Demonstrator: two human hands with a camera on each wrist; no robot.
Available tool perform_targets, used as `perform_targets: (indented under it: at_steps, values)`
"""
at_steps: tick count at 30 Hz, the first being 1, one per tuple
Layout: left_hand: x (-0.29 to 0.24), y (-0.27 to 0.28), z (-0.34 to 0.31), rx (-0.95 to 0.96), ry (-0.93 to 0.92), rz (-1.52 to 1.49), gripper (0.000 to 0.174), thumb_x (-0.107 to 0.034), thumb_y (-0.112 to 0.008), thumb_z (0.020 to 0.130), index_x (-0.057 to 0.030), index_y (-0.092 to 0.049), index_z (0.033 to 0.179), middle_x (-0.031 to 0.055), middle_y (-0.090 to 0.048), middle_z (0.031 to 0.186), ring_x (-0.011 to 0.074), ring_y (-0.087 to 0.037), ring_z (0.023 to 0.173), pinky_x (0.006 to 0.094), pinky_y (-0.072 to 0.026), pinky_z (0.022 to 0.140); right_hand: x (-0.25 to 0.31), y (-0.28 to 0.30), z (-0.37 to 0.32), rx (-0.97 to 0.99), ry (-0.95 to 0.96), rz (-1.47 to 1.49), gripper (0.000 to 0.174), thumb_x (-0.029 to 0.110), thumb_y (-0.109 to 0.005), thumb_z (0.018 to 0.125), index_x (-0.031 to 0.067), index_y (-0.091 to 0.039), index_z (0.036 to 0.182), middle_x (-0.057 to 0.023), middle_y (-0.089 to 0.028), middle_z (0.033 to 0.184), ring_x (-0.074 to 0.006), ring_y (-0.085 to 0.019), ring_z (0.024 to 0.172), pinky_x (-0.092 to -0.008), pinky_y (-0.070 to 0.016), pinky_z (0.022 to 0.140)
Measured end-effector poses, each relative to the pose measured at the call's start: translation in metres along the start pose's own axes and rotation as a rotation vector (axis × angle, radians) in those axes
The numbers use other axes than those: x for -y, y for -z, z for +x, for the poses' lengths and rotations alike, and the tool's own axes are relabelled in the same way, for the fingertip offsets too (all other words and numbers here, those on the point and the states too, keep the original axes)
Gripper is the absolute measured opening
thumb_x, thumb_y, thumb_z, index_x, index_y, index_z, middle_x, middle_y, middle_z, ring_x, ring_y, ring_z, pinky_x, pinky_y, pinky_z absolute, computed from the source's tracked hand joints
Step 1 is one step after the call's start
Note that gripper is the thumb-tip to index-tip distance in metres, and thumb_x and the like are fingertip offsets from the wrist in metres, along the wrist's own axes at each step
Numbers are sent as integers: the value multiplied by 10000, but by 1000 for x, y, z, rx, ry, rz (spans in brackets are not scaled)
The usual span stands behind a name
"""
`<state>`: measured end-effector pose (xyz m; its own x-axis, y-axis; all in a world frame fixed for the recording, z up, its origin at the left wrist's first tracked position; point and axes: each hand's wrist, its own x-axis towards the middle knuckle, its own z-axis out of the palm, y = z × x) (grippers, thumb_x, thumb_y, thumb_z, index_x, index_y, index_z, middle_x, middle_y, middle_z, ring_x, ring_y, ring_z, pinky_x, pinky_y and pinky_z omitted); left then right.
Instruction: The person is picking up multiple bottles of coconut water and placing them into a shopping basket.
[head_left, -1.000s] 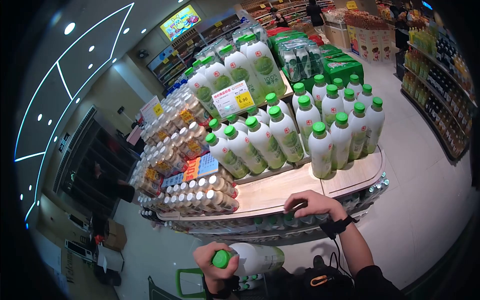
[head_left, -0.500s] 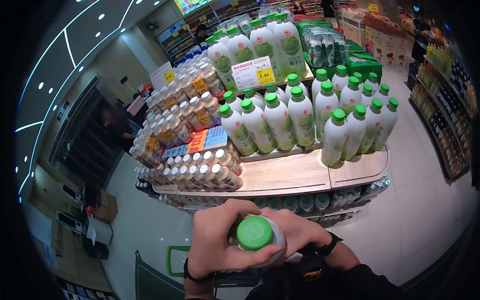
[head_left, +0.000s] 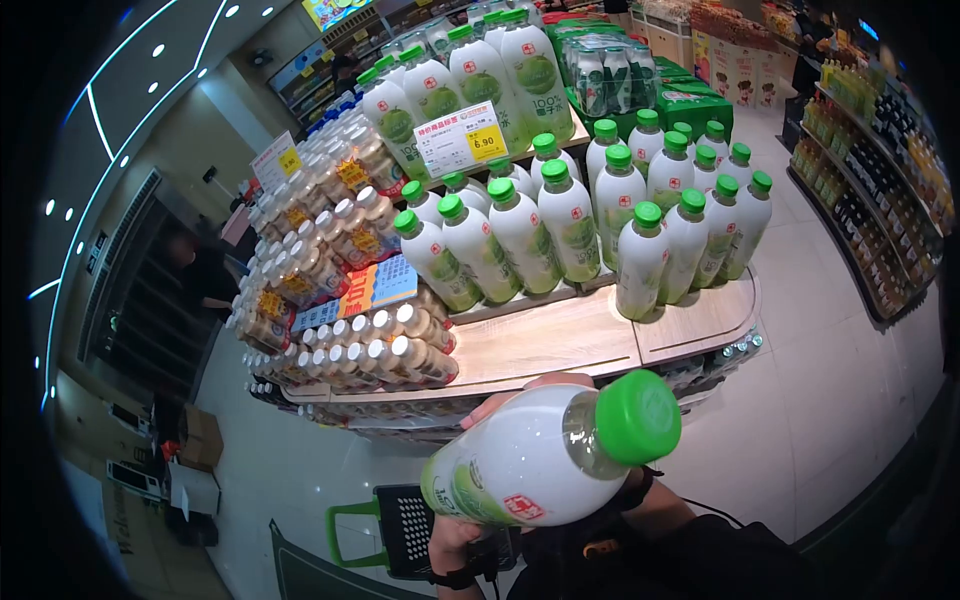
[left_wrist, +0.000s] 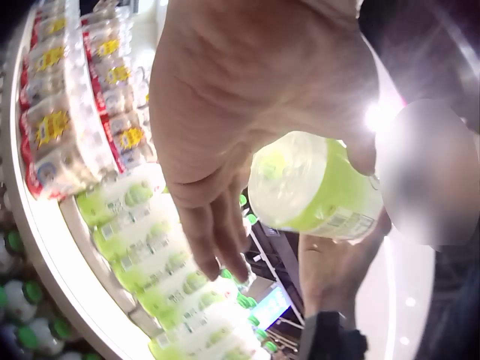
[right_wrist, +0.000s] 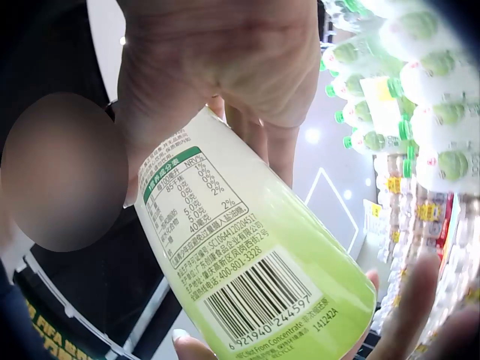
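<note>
The bottle [head_left: 520, 460] low in the frame is milky white with a bright green cap [head_left: 638, 416] and a label of pale green fruit and a small red square; in the right wrist view the label fades from white to lime green under black print and a black barcode [right_wrist: 259, 296]. The rows of bottles [head_left: 570, 225] at centre are the same white with green caps. The price card [head_left: 460, 140] above them is white with a yellow patch. The small bottles [head_left: 330, 235] at left wear yellow and red labels. The shelf [head_left: 560, 345] is pale wood grain, the cartons [head_left: 690, 105] at upper right green, the basket [head_left: 405, 530] at the bottom black mesh with green handles
</note>
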<state>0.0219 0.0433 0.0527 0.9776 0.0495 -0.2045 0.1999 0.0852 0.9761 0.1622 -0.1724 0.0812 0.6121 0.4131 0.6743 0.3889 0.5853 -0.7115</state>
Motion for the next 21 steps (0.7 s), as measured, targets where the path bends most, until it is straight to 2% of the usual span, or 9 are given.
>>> perform_targets:
  at_steps: [2,4,6,7,9,10,12,16,21]
  values:
    - [26,-1,-3,33,-121,-214,1249,-749,-770,637,44,-292,1476,163,-479,1431,267,-539,1227,417,-463,1026,-13,-9,-15,-51,-117,108,1031,292,-972,591,44,-388,1403,-211,-488,1358,-364,-527,1272,-510,-475,1046]
    - [44,-3,4,90,-343,-509,1183,-782,-681,711,43,-310,1474,182,-485,1429,297,-535,1240,444,-463,1033,-10,-13,-6,-15,-131,129,1064,309,-969,589,49,-369,1428,-195,-455,1383,-351,-475,1321,-510,-451,1072]
    - [46,-5,-3,104,-449,-662,1155,-798,-636,748,42,-319,1474,192,-488,1428,312,-533,1247,457,-463,1036,-1,-18,9,5,-143,196,1119,326,-969,580,55,-340,1464,-190,-421,1425,-343,-423,1371,-512,-422,1103]
    - [15,-16,-5,-39,-410,-479,1191,-837,-599,735,35,-293,1488,208,-446,1458,329,-516,1261,473,-445,1056,0,-19,10,-23,-178,280,1145,336,-965,585,56,-317,1487,-197,-387,1463,-348,-399,1391,-512,-407,1118]
    - [5,-16,-4,-147,-386,-454,1248,-872,-624,672,3,-294,1498,234,-392,1493,348,-504,1267,479,-461,1045,-5,-12,12,0,-142,375,1199,349,-950,613,57,-245,1538,-212,-270,1562,-363,-333,1440,-516,-379,1147]
    - [2,-16,-6,-173,-379,-447,1230,-837,-644,664,-2,-288,1494,228,-394,1483,344,-507,1261,475,-464,1040,-3,-12,12,-5,-142,373,1199,349,-950,613,57,-245,1538,-212,-270,1562,-363,-333,1440,-516,-379,1147]
    - [-3,-20,-10,-174,-391,-423,1199,-766,-684,649,-11,-277,1486,215,-398,1461,336,-512,1249,466,-469,1032,4,-15,13,-179,-181,640,1226,361,-943,619,30,-209,1544,-177,-332,1569,-299,-394,1416,-455,-357,1172]
    - [-14,-31,-14,-120,-430,-348,1158,-625,-764,618,-30,-253,1469,190,-407,1418,319,-522,1226,450,-480,1015,17,-15,17,-207,-140,825,1242,349,-947,597,28,-214,1546,-197,-279,1587,-348,-400,1407,-508,-391,1143]
    - [-29,-41,-15,-77,-480,-223,1150,-449,-864,579,-54,-224,1448,160,-418,1365,298,-535,1196,429,-493,994,18,-11,10,-173,-121,863,1215,345,-942,601,21,-239,1537,-209,-273,1584,-353,-407,1403,-511,-405,1129]
